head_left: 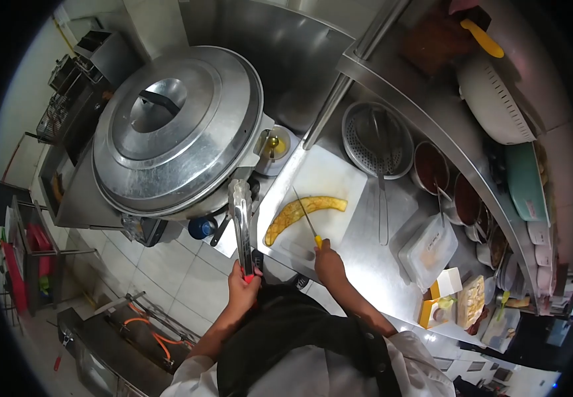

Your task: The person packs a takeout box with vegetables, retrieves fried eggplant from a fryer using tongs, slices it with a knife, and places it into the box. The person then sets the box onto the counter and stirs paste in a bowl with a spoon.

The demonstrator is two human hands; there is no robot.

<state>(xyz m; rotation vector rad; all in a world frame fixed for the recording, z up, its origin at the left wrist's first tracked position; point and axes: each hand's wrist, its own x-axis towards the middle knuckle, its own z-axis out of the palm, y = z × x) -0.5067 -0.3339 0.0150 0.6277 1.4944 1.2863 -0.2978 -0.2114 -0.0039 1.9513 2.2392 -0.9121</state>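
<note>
Surface [379, 271] of bare metal runs along your right side and ahead of you, carrying most of what lies within your reach. The lidded pot [190, 135] fills the area ahead and to your left, its broad metal lid in place. Between the pot and the rest of your tools lies the white cutting board [329, 172], directly in front of you. Just beyond its right edge sits a perforated colander [356, 142], with a wire-handled skimmer [382, 169] resting in it and reaching out toward you. Farther right, near your forearm, a translucent lidded container [430, 250] sits on the metal.

Your tongs [242, 221] stand beside the board's left edge, tips pointing away from you, toward the pot. On the board itself lies a long, curved yellow piece of food [282, 221], browned in patches; you probably have something cooked there, though the view is too coarse to name it. Your knife [319, 241], yellow at the handle, has its blade across the middle of that piece; you cannot tell from here how deep it sits.

Your right hand [330, 264] is wrapped firmly around the knife's handle, and your left hand [242, 289] is clamped on the tongs' red-tipped near end.
</note>
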